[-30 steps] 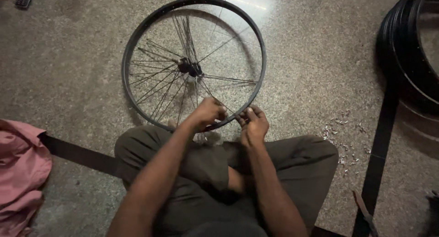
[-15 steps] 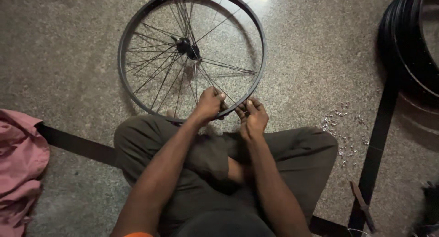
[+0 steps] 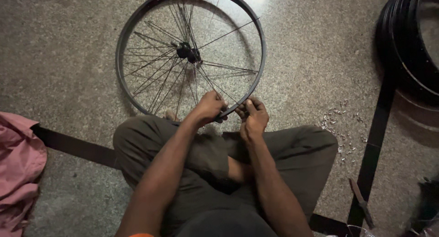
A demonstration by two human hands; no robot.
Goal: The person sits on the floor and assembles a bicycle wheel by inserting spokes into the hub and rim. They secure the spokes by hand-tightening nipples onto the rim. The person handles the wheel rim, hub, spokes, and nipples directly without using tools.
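Bicycle wheel (image 3: 137,40), a dark rim with thin spokes running to a black hub (image 3: 188,52), lies flat on the speckled stone floor (image 3: 68,58) just in front of the seated person's crossed legs. Many spokes fan out on the left half, while the right half has only a few. The near edge of the rim is where both hands meet. The left hand (image 3: 210,108) curls over the rim, its fingers closed around the rim and the spoke ends there. The right hand (image 3: 254,118) sits just beside it, fingers (image 3: 243,110) bent and pressed together in a pinch at the rim; what they hold is too small to tell. The person wears olive trousers (image 3: 297,154). To the right, a scatter of small silvery metal pieces (image 3: 340,127) lies on the floor, near a dark strip (image 3: 375,141) set into it. A stack of black tyres (image 3: 404,40) fills the upper right corner. A pink cloth (image 3: 18,164) lies at the left edge, well apart from the wheel.
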